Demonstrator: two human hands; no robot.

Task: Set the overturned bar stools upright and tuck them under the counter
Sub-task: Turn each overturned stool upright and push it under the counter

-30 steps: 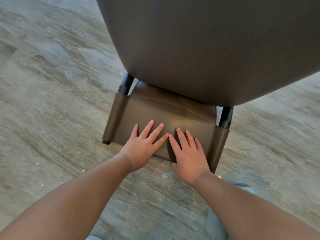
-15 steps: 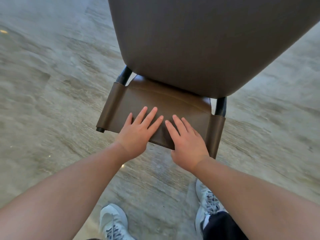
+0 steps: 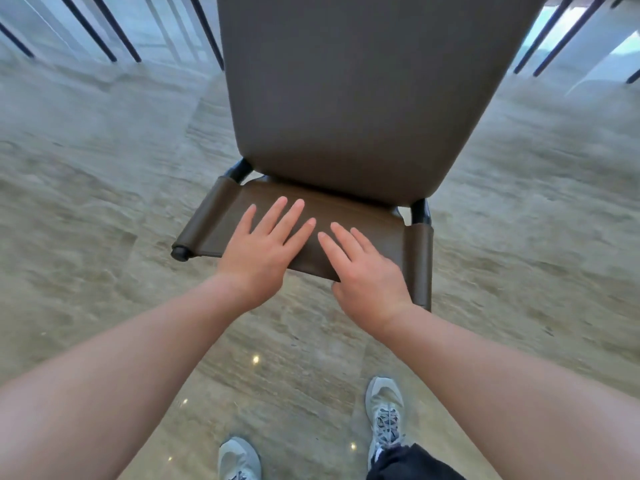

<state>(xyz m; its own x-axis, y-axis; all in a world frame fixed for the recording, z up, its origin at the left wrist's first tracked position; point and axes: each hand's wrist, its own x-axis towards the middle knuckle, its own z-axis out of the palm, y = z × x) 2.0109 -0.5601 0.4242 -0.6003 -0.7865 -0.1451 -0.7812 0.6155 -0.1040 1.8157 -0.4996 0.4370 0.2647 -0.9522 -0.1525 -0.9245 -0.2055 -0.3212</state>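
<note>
A brown leather bar stool (image 3: 349, 98) fills the middle of the view, its broad seat panel reaching away from me. Its dark brown backrest (image 3: 228, 216), wrapped round black metal posts, is nearest to me. My left hand (image 3: 263, 247) lies flat on the backrest with straight, spread fingers. Beside it my right hand (image 3: 363, 271) presses flat on the same panel, its thumb under the near edge. The stool's legs are hidden behind the seat.
The floor is polished beige stone (image 3: 86, 202). Thin black legs (image 3: 104, 32) of other furniture stand at the far left, and more black legs (image 3: 561, 32) at the far right. My two grey sneakers (image 3: 384, 414) are at the bottom.
The stool has moved away from me with both hands still flat on its backrest. The view has lifted, so black legs at the far edges and both my shoes now show.
</note>
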